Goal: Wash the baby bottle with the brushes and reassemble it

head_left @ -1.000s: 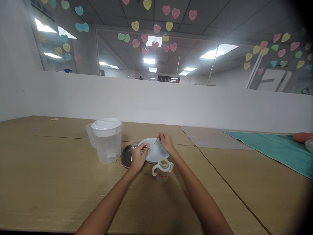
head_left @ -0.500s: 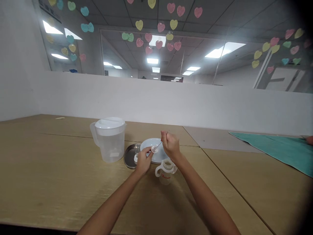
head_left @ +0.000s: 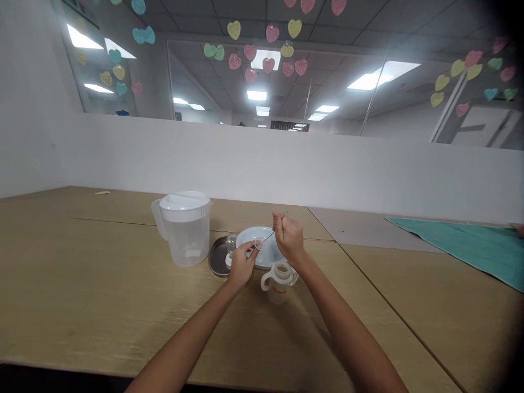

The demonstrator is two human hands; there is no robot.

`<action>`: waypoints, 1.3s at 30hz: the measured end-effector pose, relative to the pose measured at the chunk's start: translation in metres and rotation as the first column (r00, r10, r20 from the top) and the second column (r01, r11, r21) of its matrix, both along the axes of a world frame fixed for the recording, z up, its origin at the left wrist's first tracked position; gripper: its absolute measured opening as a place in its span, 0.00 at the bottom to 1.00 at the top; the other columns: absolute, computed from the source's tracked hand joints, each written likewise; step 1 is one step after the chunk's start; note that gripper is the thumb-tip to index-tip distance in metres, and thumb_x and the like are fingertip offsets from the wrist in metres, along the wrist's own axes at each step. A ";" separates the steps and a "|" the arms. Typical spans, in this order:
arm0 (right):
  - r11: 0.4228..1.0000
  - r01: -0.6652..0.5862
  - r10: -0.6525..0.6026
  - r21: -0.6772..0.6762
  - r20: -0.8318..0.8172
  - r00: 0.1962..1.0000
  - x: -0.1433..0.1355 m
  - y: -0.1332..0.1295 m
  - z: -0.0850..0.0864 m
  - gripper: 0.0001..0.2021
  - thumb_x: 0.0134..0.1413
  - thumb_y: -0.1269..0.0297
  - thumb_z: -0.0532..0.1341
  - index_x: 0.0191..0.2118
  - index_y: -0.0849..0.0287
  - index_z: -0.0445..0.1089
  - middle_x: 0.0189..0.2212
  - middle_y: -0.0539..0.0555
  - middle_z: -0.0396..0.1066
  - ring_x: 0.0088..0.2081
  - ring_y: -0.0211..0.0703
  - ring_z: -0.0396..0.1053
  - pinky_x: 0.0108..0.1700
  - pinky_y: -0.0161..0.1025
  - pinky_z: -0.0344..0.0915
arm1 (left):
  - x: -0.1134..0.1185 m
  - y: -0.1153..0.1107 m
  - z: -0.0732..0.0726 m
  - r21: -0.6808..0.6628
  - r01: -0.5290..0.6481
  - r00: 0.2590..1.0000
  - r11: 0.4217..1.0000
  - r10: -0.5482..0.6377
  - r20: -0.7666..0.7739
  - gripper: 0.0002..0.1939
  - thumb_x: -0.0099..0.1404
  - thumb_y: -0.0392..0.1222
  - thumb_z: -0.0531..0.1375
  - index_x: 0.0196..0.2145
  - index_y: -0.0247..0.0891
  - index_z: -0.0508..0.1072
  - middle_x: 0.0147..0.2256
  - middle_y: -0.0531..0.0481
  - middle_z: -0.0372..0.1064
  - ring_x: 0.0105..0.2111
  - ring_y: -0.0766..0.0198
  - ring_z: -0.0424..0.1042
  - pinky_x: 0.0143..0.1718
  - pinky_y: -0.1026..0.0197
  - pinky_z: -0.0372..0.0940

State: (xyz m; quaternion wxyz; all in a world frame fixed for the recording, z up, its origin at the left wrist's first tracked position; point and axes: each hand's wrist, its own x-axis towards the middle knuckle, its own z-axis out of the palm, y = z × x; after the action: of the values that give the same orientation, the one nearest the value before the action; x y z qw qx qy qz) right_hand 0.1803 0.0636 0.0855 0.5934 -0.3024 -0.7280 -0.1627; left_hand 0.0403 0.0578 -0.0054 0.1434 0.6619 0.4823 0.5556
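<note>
My left hand (head_left: pixel 242 264) pinches a small clear round piece, which looks like a baby bottle nipple (head_left: pixel 259 243), above the rim of a white plate (head_left: pixel 245 232). My right hand (head_left: pixel 289 237) is closed around a thin metal rod (head_left: pixel 268 237). The rod's lower end reaches the nipple; whether it is inside, I cannot tell. Just below my right hand an open baby bottle (head_left: pixel 279 289) with two white handles and red print stands upright on the table. A metal tray (head_left: pixel 214 256) beside my left hand holds a clear cap (head_left: pixel 231 244) and a white piece (head_left: pixel 228 260), partly hidden.
A lidded clear pitcher (head_left: pixel 186 234) stands left of the tray. A green cloth (head_left: pixel 462 245) lies at the right, with part of another person's hand (head_left: pixel 520 231) at the frame edge. A white wall (head_left: pixel 245 164) with windows closes off the table's back.
The view has tilted down slightly, so everything sits a little higher or lower in frame. Both hands keep their holds, and the nipple has turned slightly against the rod.
</note>
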 end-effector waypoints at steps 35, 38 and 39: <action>0.998 0.036 -0.046 0.042 0.272 0.961 -0.015 0.007 -0.022 0.24 0.65 0.62 0.39 0.25 0.61 0.64 0.18 0.53 0.65 0.21 0.37 0.62 0.26 0.35 0.52 | 0.001 -0.008 0.018 0.161 -0.015 0.988 0.987 -0.010 0.154 0.12 0.61 0.46 0.56 0.38 0.36 0.73 0.39 0.46 0.72 0.41 0.60 0.69 0.44 0.59 0.60; 0.994 0.096 -0.066 -0.057 0.391 0.918 -0.019 0.011 -0.028 0.25 0.65 0.61 0.37 0.26 0.61 0.65 0.19 0.53 0.65 0.22 0.38 0.62 0.26 0.35 0.51 | 0.000 -0.006 0.019 0.158 0.008 0.988 0.987 -0.032 0.153 0.12 0.60 0.44 0.56 0.37 0.36 0.74 0.39 0.47 0.72 0.40 0.60 0.68 0.44 0.59 0.59; 0.989 0.111 -0.058 -0.102 0.424 0.904 -0.020 0.010 -0.027 0.25 0.65 0.61 0.38 0.26 0.61 0.65 0.19 0.53 0.66 0.22 0.38 0.62 0.26 0.35 0.51 | 0.000 -0.005 0.019 0.149 0.017 0.989 0.989 -0.039 0.141 0.11 0.60 0.44 0.56 0.37 0.36 0.74 0.38 0.47 0.72 0.40 0.60 0.68 0.43 0.60 0.60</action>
State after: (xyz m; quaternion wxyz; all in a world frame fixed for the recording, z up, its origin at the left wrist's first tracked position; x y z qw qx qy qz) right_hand 0.1605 0.0741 0.0584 0.3954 -0.3277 -0.8335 -0.2040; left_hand 0.0401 0.0527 0.0131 0.1365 0.6356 0.4191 0.6338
